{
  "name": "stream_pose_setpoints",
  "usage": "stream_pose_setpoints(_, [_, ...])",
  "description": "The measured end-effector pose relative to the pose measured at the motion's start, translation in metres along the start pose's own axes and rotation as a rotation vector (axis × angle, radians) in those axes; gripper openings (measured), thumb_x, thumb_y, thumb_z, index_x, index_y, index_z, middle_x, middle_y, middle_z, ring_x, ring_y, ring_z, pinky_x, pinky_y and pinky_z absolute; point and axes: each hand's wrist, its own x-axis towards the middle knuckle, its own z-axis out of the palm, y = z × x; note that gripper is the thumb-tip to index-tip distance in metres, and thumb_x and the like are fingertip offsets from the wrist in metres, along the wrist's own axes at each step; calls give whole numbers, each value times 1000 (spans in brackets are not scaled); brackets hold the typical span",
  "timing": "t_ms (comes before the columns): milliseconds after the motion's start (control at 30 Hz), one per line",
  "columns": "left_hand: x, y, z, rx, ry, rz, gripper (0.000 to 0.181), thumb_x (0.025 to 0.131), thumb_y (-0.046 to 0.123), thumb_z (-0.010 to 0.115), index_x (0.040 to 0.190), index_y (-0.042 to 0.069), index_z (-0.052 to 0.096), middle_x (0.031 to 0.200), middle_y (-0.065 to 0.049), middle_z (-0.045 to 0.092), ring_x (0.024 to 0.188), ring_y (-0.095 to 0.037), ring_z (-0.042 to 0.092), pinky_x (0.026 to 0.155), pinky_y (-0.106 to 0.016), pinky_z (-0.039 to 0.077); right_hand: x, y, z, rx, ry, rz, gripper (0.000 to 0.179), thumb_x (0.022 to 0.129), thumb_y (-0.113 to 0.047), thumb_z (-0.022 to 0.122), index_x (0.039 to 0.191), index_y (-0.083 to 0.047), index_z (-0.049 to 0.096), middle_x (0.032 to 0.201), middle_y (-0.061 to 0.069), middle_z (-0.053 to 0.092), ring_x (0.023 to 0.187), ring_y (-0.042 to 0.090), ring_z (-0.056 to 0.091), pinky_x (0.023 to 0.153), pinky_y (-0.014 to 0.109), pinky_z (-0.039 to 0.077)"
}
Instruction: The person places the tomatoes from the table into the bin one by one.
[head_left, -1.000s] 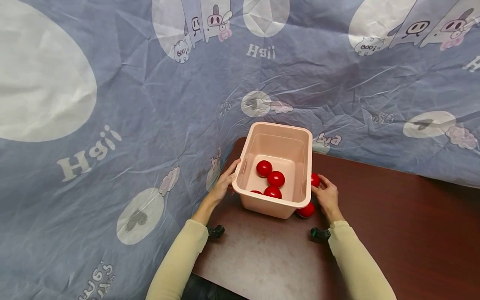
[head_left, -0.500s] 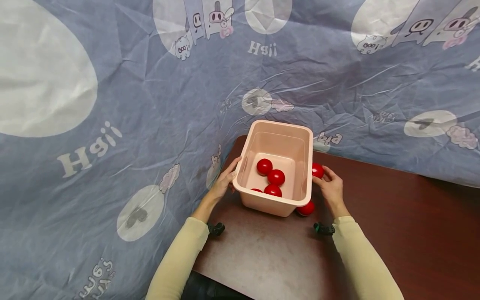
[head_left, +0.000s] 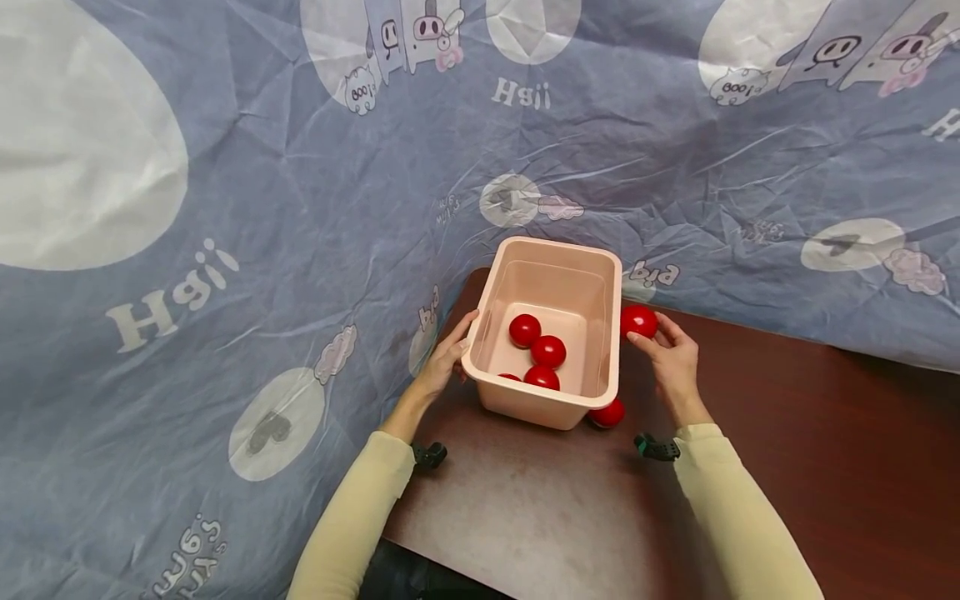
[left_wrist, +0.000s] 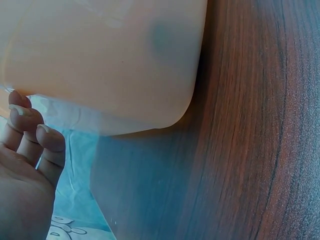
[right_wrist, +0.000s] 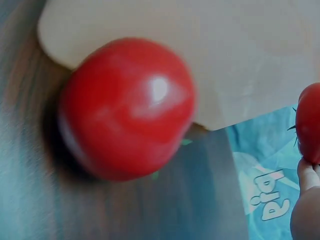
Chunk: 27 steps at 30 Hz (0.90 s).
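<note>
A pale pink plastic bin [head_left: 525,406] stands on the table, with several red tomatoes [head_left: 548,352] lying in its near half. At the bin's left rim, my left hand [head_left: 441,365] holds the edge; in the left wrist view its curled fingers [left_wrist: 50,140] meet the rim. My right hand [head_left: 677,362] pinches another tomato [head_left: 637,322] just outside the right rim, and green sepals show on this tomato [right_wrist: 309,122] in the right wrist view. One more tomato [head_left: 607,413] rests on the table by the bin's near right corner, partly hidden under the rim.
The dark brown wooden table [head_left: 795,450] stretches away to the right. A blue printed cloth [head_left: 360,208] hangs along the left and back, close behind the bin. Both wrists wear a dark strap [head_left: 657,448].
My right hand has lifted the pinched tomato up and back along the bin's right side, so more of it shows. My left hand stays on the rim, and the bin has hardly moved.
</note>
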Motion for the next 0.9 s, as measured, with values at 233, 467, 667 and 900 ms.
stream_pose_setpoints(233, [0,7,3,-8,-15,-10,58,100,11,33,156,8,19,60,7,54,49,-7,49,48,-35,43,4,-18,5,106,41,-44,66,73,-3,83,134,-8,58,122,5,61,100,12,63,75,12,54])
stream_pose_setpoints(467, [-1,7,1,-31,-4,-19,58,100,12,32,156,9,19,60,5,55,48,-8,49,48,-29,43,4,-30,14,215,34,-56,65,70,2,83,131,-6,60,119,7,62,100,14,65,77,15,55])
stream_pose_setpoints(667, [-1,7,2,-29,-14,-6,58,100,11,31,156,8,18,60,9,56,48,-10,48,48,-25,43,4,-39,21,279,24,-88,65,69,5,82,130,-5,61,115,5,64,100,16,65,78,16,55])
stream_pose_setpoints(900, [-1,8,2,-5,-13,-4,58,99,10,31,155,5,18,61,7,55,49,-6,49,48,-29,43,0,-48,31,272,-39,-123,67,72,6,80,134,-2,57,116,5,64,101,15,66,79,17,55])
